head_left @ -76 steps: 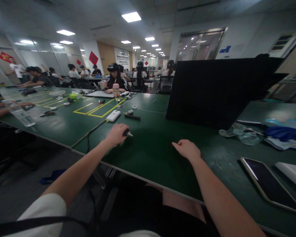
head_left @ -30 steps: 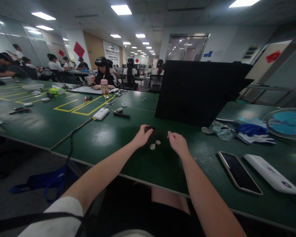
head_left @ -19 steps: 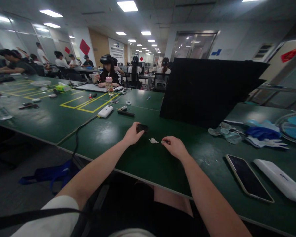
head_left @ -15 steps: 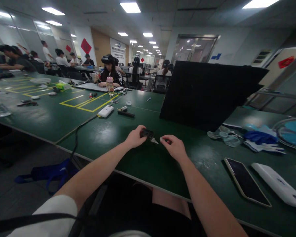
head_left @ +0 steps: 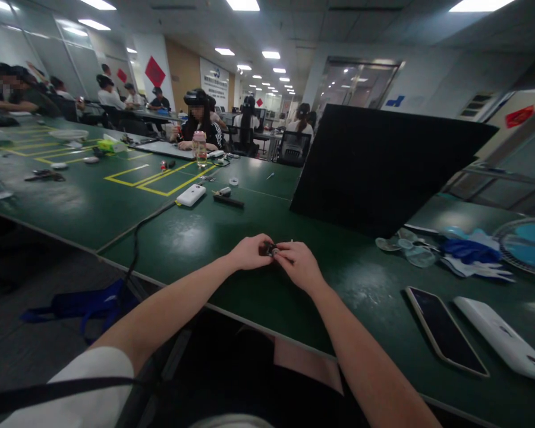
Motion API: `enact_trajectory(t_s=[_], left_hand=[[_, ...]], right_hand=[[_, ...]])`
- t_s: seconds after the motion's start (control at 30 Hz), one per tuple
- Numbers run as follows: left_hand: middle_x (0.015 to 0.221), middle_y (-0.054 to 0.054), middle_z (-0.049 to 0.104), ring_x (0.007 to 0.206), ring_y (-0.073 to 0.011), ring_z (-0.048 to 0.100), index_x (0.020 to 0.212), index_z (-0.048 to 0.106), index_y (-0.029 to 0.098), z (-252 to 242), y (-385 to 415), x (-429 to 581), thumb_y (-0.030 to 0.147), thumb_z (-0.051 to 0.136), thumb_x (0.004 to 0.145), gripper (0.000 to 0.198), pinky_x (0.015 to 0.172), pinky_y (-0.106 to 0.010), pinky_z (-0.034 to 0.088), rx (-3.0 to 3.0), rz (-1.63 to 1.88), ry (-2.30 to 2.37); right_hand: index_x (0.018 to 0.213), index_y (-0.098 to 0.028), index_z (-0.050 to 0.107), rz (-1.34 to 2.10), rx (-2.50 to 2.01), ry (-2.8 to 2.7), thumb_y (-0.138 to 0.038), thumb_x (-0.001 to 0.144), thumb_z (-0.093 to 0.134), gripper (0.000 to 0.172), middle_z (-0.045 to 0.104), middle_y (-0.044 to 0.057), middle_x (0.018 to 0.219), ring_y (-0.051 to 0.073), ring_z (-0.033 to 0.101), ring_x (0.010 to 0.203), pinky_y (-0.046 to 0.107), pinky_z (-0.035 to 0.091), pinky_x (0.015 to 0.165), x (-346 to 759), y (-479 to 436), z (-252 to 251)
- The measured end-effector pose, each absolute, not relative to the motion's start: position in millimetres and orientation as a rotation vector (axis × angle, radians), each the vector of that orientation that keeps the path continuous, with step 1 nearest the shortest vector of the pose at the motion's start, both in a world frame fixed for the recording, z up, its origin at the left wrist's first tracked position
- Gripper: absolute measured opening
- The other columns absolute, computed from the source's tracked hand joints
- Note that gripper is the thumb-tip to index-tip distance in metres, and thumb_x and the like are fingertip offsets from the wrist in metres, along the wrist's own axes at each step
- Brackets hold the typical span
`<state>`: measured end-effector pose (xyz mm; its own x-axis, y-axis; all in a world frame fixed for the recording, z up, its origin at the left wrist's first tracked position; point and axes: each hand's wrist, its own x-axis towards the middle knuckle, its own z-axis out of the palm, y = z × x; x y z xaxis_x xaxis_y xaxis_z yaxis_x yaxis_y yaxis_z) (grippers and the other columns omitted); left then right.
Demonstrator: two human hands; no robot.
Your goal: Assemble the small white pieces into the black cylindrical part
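Over the green table (head_left: 249, 309), my left hand (head_left: 250, 252) is closed around a small black object (head_left: 270, 246), most of which its fingers cover. My right hand (head_left: 302, 264) meets it from the right, thumb and forefinger pinched on a small silvery round piece (head_left: 274, 252) at the black object's near side. Whether the two pieces are joined cannot be made out. Beyond the hands lie a dark bar (head_left: 229, 202) and a short metal cylinder (head_left: 224, 191).
A large black panel (head_left: 378, 172) stands behind my right hand. To the right are a phone (head_left: 446, 330), a white power bank (head_left: 503, 339) and blue and white gloves (head_left: 472, 251). A white device (head_left: 191, 195) with a cable lies left. Across the table sits a person (head_left: 198, 122) near a bottle (head_left: 200, 148).
My right hand has moved left with the small silvery piece and now touches the black object. The pale pointed part that stuck out of the black object is now covered by fingers.
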<state>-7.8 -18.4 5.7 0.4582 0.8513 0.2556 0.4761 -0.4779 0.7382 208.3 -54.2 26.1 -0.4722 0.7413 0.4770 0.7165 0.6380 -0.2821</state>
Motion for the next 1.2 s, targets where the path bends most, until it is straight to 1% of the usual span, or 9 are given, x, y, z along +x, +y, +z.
enact_trajectory(t_s=[0.17, 0.3, 0.5, 0.57, 0.7, 0.87, 1.03, 1.1, 1.2], left_hand=[[0.099, -0.004, 0.075, 0.09, -0.0204, 0.072, 0.121, 0.06, 0.022, 8, -17, -10, 0.04, 0.073, 0.077, 0.049, 0.081, -0.033, 0.056, 2.108, 0.898, 1.156], [0.098, -0.003, 0.075, 0.088, -0.0196, 0.072, 0.12, 0.06, 0.023, 9, -18, -11, 0.04, 0.073, 0.077, 0.048, 0.08, -0.032, 0.056, 2.146, 0.835, 1.138], [0.102, -0.003, 0.076, 0.091, -0.0192, 0.072, 0.122, 0.058, 0.024, 9, -16, -13, 0.039, 0.072, 0.079, 0.048, 0.082, -0.032, 0.056, 2.115, 0.838, 1.138], [0.104, -0.002, 0.075, 0.09, -0.0187, 0.072, 0.123, 0.056, 0.024, 9, -15, -14, 0.038, 0.071, 0.079, 0.049, 0.081, -0.032, 0.055, 2.116, 0.821, 1.138], [0.099, -0.001, 0.075, 0.085, -0.0186, 0.071, 0.125, 0.056, 0.025, 11, -16, -14, 0.036, 0.071, 0.078, 0.051, 0.078, -0.031, 0.054, 2.178, 0.761, 1.22], [0.098, -0.001, 0.074, 0.087, -0.0194, 0.071, 0.123, 0.056, 0.026, 11, -18, -12, 0.036, 0.07, 0.078, 0.048, 0.077, -0.03, 0.053, 2.234, 0.751, 1.291], [0.1, -0.001, 0.074, 0.088, -0.0198, 0.071, 0.123, 0.054, 0.026, 12, -19, -12, 0.038, 0.07, 0.079, 0.049, 0.078, -0.031, 0.054, 2.21, 0.749, 1.261], [0.103, -0.002, 0.074, 0.091, -0.0205, 0.071, 0.123, 0.054, 0.026, 12, -19, -11, 0.042, 0.071, 0.079, 0.05, 0.08, -0.032, 0.054, 2.185, 0.748, 1.258], [0.105, -0.004, 0.074, 0.093, -0.0217, 0.071, 0.12, 0.055, 0.024, 13, -18, -11, 0.047, 0.072, 0.077, 0.051, 0.08, -0.033, 0.054, 2.153, 0.74, 1.271]], right_hand=[[0.108, -0.025, 0.077, 0.02, -1.228, -2.129, -0.037, 0.097, 0.058, 0.026, 0.067, 0.009, 0.128, 0.029, 0.058, 0.119, 0.05, 0.048, 0.098, 217, -55, 26], [0.11, -0.027, 0.077, 0.131, -1.342, -2.241, -0.041, 0.097, 0.056, 0.028, 0.066, 0.008, 0.129, 0.03, 0.056, 0.122, 0.052, 0.047, 0.098, 219, -52, 19], [0.102, -0.022, 0.076, -0.049, -1.406, -1.99, -0.035, 0.096, 0.055, 0.026, 0.067, 0.01, 0.121, 0.027, 0.06, 0.113, 0.047, 0.049, 0.098, 231, -49, 26], [0.112, -0.022, 0.073, -0.097, -1.448, -1.94, -0.031, 0.094, 0.056, 0.027, 0.066, 0.01, 0.126, 0.028, 0.058, 0.118, 0.049, 0.047, 0.101, 244, -46, 29], [0.138, -0.023, 0.06, -0.061, -1.554, -2.181, -0.027, 0.086, 0.062, 0.052, 0.057, 0.009, 0.145, 0.033, 0.047, 0.134, 0.055, 0.04, 0.109, 259, -38, 20], [0.121, -0.026, 0.071, -0.017, -1.723, -2.3, -0.029, 0.096, 0.051, 0.032, 0.069, 0.009, 0.126, 0.03, 0.061, 0.117, 0.051, 0.048, 0.098, 249, -31, 9], [0.108, -0.026, 0.074, 0.033, -1.66, -2.127, -0.031, 0.095, 0.056, 0.023, 0.073, 0.007, 0.111, 0.027, 0.065, 0.106, 0.047, 0.051, 0.093, 240, -40, 20], [0.109, -0.025, 0.074, 0.093, -1.644, -1.955, -0.034, 0.094, 0.057, 0.025, 0.074, 0.008, 0.109, 0.028, 0.066, 0.104, 0.046, 0.053, 0.09, 236, -46, 26], [0.127, -0.023, 0.067, 0.298, -1.525, -1.714, -0.041, 0.094, 0.057, 0.038, 0.073, 0.009, 0.112, 0.026, 0.068, 0.099, 0.043, 0.057, 0.084, 226, -53, 30]])
